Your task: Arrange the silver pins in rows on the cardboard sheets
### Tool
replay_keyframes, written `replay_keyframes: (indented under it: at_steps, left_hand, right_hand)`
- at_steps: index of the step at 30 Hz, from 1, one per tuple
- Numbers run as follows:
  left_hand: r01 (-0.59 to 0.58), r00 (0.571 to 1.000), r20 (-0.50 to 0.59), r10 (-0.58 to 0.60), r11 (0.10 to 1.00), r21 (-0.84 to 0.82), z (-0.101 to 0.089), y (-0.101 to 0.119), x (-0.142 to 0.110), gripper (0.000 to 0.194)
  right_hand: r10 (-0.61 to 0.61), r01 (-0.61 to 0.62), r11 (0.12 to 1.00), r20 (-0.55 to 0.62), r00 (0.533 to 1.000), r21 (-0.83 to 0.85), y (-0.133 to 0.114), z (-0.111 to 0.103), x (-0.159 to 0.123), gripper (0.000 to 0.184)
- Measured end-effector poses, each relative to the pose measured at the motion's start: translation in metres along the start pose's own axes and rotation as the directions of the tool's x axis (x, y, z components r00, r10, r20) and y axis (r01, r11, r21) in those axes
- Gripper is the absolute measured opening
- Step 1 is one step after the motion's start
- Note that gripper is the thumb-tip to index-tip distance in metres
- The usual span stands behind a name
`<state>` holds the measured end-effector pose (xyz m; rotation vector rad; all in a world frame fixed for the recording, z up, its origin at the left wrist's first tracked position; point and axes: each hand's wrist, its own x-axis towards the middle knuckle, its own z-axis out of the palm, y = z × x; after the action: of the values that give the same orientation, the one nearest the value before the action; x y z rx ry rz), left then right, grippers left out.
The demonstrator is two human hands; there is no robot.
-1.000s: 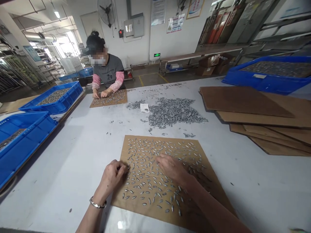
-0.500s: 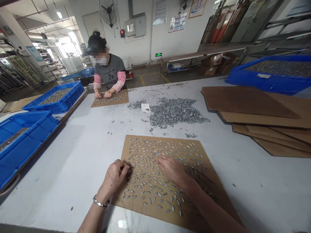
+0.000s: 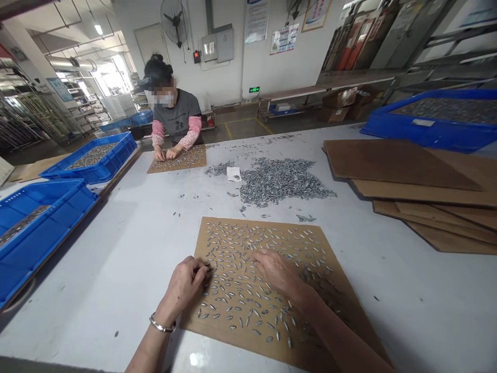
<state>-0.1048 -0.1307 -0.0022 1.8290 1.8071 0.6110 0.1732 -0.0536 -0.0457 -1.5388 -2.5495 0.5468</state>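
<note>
A brown cardboard sheet (image 3: 233, 334) lies on the table in front of me, covered with many small silvery spindle-shaped metal pieces (image 3: 255, 313). At its left edge my left hand (image 3: 188, 282), a metal bangle on the wrist, has its fingers curled and pinched together. A dark bit shows by the fingertips, too small to make out. Over the middle of the sheet, my right hand (image 3: 277, 272) reaches in with bent fingers held together, tips down among the pieces. Whatever sits under those fingertips is hidden.
A large heap of the same pieces (image 3: 283, 178) lies beyond the sheet, beside a white paper (image 3: 233, 174). Stacked cardboard (image 3: 399, 163) is at right. Blue bins (image 3: 46, 223) stand left, another blue bin (image 3: 427, 132) back right. Across the table a co-worker (image 3: 176, 116) handles pieces on cardboard.
The view has shifted very slightly. Both my hands stay at nearly the same spots on the sheet, and the co-worker's head has tilted a little.
</note>
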Motion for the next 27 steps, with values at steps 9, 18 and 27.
replay_keyframes:
  at_steps: [9,18,27]
  left_hand:
    - [-0.019,1.0,0.0,0.019,1.0,0.004,0.0,0.005,0.0,0.034]
    - [-0.158,0.987,0.056,0.153,0.981,0.11,0.001,0.021,0.022,0.026]
    - [-0.46,0.861,0.419,0.288,0.794,0.398,0.073,0.089,0.082,0.014]
  right_hand:
    - [-0.043,0.043,0.999,-0.006,0.999,-0.033,0.001,-0.002,-0.003,0.034]
    - [0.056,-0.057,0.998,-0.181,0.982,0.001,0.05,-0.027,-0.046,0.028]
    - [0.155,-0.091,0.964,-0.25,0.956,0.249,0.062,-0.007,-0.111,0.03]
